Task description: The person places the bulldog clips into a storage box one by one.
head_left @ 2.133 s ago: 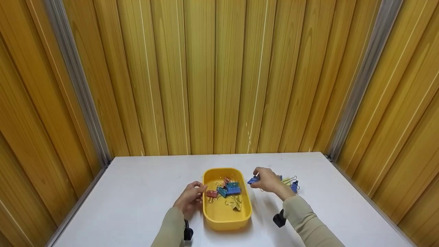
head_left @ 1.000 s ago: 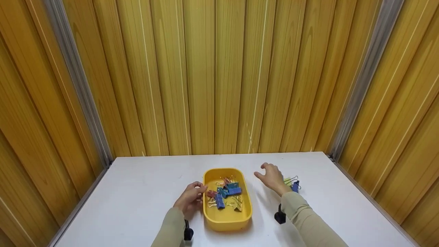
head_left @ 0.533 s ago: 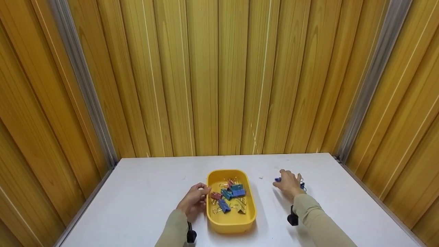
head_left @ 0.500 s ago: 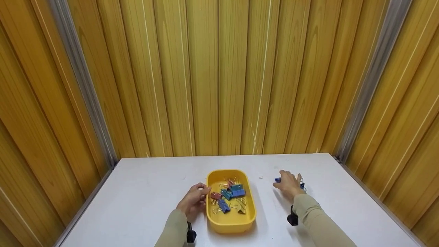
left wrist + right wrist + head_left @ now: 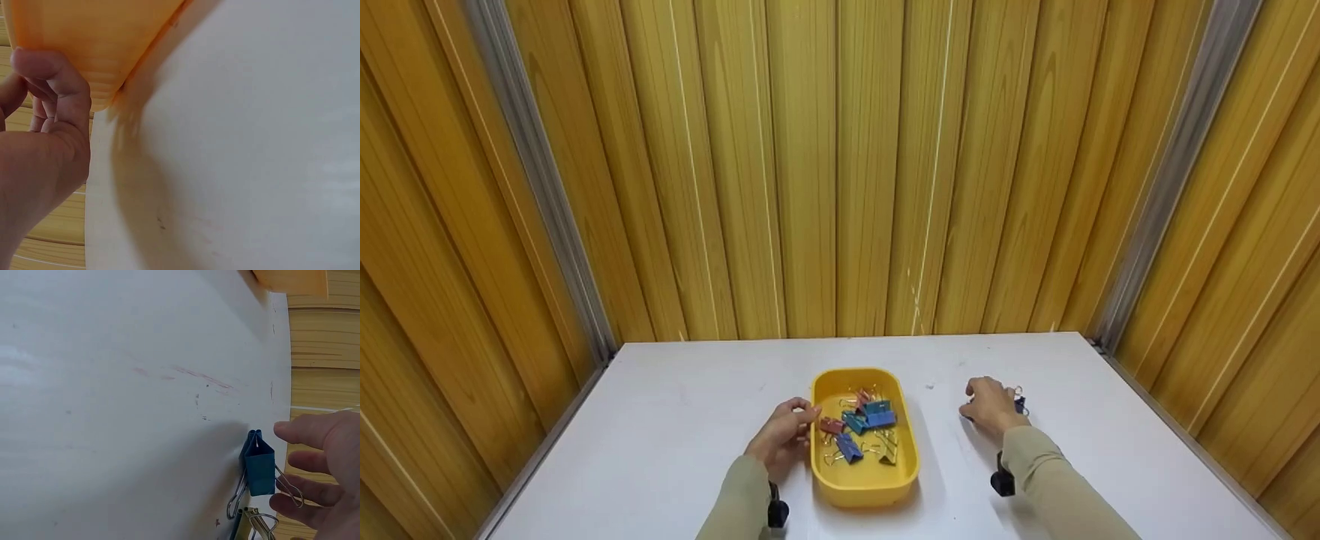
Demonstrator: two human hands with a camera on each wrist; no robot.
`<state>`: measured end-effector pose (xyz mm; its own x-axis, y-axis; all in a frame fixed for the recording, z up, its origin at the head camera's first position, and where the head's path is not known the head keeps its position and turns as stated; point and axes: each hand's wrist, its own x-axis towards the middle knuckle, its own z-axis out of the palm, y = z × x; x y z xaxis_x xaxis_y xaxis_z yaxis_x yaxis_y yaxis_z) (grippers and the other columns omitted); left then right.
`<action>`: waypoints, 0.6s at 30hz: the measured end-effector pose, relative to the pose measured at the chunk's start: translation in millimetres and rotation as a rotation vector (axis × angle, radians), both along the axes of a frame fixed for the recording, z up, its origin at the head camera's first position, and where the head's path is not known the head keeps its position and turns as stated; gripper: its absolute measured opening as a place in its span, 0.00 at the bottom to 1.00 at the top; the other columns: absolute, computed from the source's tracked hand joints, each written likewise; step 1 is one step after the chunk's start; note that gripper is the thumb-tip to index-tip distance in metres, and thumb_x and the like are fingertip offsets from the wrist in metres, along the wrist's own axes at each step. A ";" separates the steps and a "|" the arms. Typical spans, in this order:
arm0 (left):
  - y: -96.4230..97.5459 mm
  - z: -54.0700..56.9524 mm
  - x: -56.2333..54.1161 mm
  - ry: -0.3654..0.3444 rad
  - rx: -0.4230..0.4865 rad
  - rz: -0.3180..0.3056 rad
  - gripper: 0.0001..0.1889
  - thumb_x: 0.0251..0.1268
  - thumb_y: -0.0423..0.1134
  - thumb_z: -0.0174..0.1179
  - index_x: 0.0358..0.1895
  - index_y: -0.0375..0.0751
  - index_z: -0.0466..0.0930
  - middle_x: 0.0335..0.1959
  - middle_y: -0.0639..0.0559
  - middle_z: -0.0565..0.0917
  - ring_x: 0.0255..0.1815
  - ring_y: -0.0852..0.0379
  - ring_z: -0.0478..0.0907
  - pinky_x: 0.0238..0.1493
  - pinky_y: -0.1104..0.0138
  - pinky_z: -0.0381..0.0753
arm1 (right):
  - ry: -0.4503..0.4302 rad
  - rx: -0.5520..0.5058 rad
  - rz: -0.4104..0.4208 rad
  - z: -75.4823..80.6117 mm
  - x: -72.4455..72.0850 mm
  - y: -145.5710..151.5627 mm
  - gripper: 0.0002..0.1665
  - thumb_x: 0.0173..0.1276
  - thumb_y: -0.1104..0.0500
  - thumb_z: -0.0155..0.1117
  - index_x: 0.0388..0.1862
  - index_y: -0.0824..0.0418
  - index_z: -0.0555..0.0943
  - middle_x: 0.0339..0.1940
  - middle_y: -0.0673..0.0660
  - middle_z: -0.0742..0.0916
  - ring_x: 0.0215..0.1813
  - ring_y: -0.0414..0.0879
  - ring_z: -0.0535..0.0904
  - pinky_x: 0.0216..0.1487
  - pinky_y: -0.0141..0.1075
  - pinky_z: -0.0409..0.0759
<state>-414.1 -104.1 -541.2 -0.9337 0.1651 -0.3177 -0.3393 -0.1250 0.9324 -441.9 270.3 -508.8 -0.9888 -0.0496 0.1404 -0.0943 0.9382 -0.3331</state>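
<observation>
In the head view, my left hand is at the left side of a yellow plastic box, its fingertips on the rim. The left wrist view shows that hand with curled fingers against the box wall. Inside the box lie several red, teal, blue and yellow binder clips. My right hand is low over the loose clips to the right. In the right wrist view its spread fingers are beside a blue binder clip; a firm grip on it does not show. Just below it is a yellow binder clip.
A dark blue binder clip sits at the outer side of my right hand. The white table backs onto wood-patterned panels. Metal corner posts stand at both sides.
A blue clip carried by my right hand two seconds ago now lies in the box. That hand has moved right and down to the loose clips. The left hand stays at the box.
</observation>
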 end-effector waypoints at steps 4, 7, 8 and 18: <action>-0.3 0.7 0.7 -0.002 -0.013 -0.005 0.12 0.68 0.42 0.58 0.46 0.42 0.68 0.32 0.50 0.77 0.24 0.60 0.71 0.25 0.71 0.71 | -0.005 0.014 0.023 -4.1 1.6 1.2 0.18 0.50 0.63 0.71 0.39 0.70 0.80 0.37 0.63 0.83 0.42 0.58 0.78 0.49 0.54 0.73; -0.2 0.7 0.8 -0.010 -0.032 -0.006 0.12 0.68 0.43 0.58 0.45 0.42 0.69 0.35 0.48 0.78 0.26 0.59 0.72 0.26 0.71 0.72 | 0.003 0.013 0.038 -6.9 2.0 3.3 0.16 0.51 0.66 0.70 0.40 0.70 0.80 0.36 0.62 0.83 0.42 0.57 0.78 0.48 0.52 0.75; -0.2 0.8 1.1 -0.013 -0.041 -0.006 0.12 0.68 0.43 0.59 0.45 0.42 0.69 0.36 0.47 0.78 0.27 0.58 0.72 0.26 0.71 0.72 | 0.011 0.015 0.043 -7.8 2.0 3.9 0.16 0.52 0.66 0.69 0.40 0.71 0.80 0.36 0.63 0.83 0.42 0.58 0.78 0.48 0.53 0.75; -1.6 1.7 2.2 -0.004 -0.050 -0.017 0.13 0.67 0.45 0.59 0.45 0.43 0.68 0.35 0.47 0.78 0.27 0.58 0.73 0.27 0.71 0.73 | 0.044 -0.066 0.059 -8.9 4.0 4.7 0.17 0.52 0.68 0.70 0.41 0.72 0.79 0.40 0.67 0.83 0.47 0.61 0.79 0.52 0.54 0.75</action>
